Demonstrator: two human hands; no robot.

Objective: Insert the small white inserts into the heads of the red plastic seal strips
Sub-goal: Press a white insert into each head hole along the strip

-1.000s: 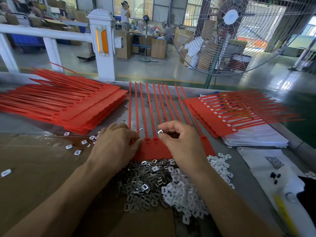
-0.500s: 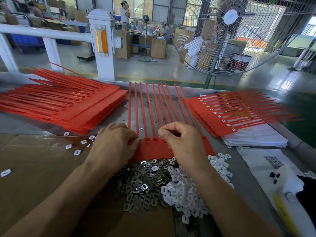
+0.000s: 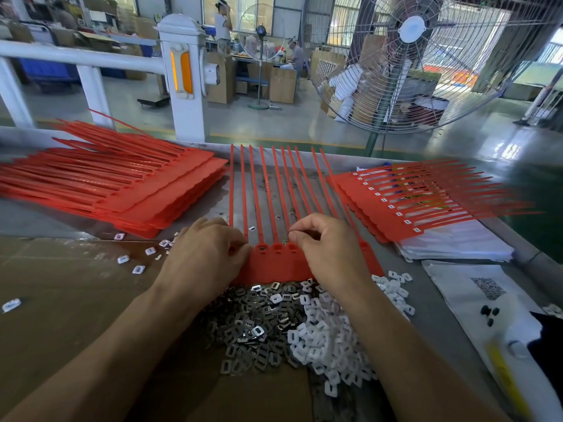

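Observation:
A row of joined red seal strips [image 3: 275,263] lies flat before me, tails pointing away. My left hand [image 3: 204,257] rests on the row's left end, fingers curled down onto the heads. My right hand [image 3: 329,248] hovers over the heads right of the middle, thumb and forefinger pinched together at a head; what they pinch is too small to make out. Below the strips lies a heap of small white inserts [image 3: 329,339] next to a heap of grey metal clips [image 3: 253,327].
A thick stack of red strips [image 3: 122,184] sits at the left, another stack with white inserts fitted [image 3: 405,202] at the right on white sheets [image 3: 457,245]. Loose inserts [image 3: 138,269] dot the brown cardboard. A big fan [image 3: 411,62] stands beyond the table edge.
One second ago my right hand held a white insert in plain sight above the heads; it has lowered onto the heads and the insert no longer shows. The left hand has stayed put.

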